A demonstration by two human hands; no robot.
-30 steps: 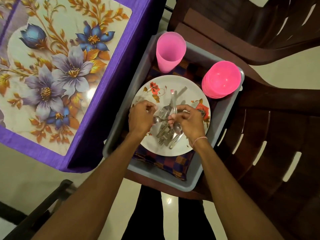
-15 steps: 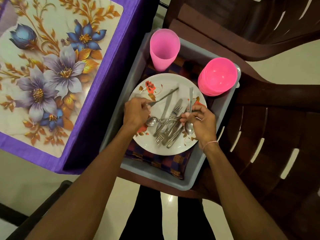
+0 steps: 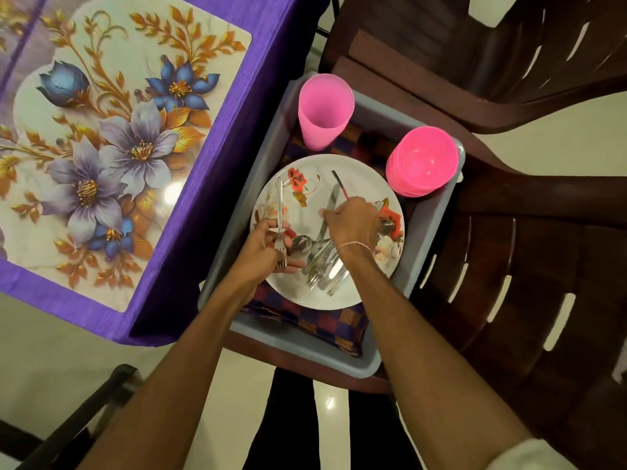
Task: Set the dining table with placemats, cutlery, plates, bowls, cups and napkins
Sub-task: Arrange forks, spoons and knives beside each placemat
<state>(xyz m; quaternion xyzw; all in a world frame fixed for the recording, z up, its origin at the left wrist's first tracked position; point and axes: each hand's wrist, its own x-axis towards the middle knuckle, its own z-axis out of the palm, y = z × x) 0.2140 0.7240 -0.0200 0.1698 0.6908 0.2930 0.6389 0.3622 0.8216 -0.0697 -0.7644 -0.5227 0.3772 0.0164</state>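
The left hand (image 3: 268,249) has turned its gripped steel fork (image 3: 280,212) tines-down at frame centre; the right hand (image 3: 353,222) pinches a steel utensil handle (image 3: 340,186) above the round white floral plate (image 3: 305,293)

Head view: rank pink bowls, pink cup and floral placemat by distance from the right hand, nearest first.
1. Pink bowls, stacked, right of and beyond the right hand.
2. Pink cup, at the tub's far-left corner.
3. Floral placemat, on the table, far left.

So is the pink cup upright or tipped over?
Upright: the pink cup stands on its base in the grey tub, mouth up.
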